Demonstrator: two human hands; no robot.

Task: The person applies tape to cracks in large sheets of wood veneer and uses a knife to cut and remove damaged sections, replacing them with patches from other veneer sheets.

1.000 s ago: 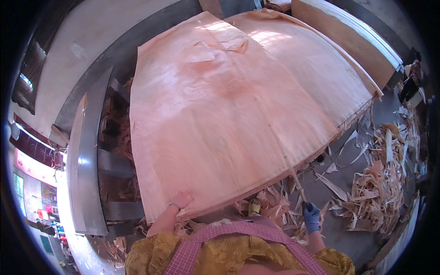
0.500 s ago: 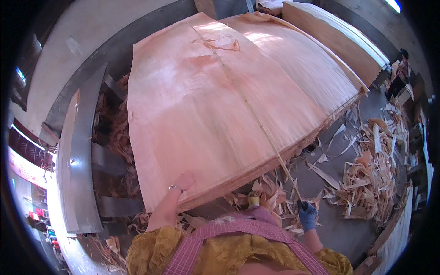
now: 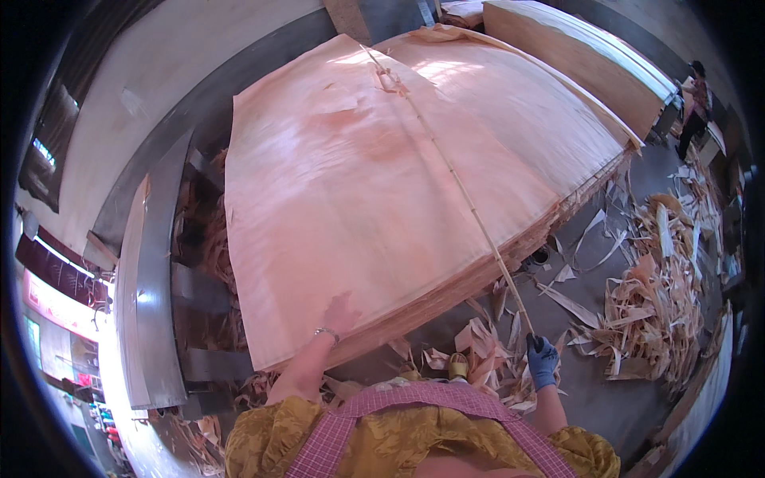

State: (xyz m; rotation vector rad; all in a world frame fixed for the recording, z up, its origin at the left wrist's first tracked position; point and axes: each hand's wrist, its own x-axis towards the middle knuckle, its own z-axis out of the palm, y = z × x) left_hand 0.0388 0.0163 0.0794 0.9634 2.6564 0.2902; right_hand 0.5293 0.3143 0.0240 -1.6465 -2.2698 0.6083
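Down low, the right hand (image 3: 542, 360) wears a blue glove — its fingers are curled tight around the near end of a long thin stick (image 3: 470, 209). The left hand (image 3: 341, 312) is bare, with a bracelet at the wrist, and its fingers lie open and flat on the near edge of the top veneer sheet (image 3: 351, 183). The stick runs up and away across that sheet. The sheet tops a big stack of thin wood — curly wood scraps (image 3: 653, 295) cover the floor to the right. Far back stands another stack (image 3: 582, 56).
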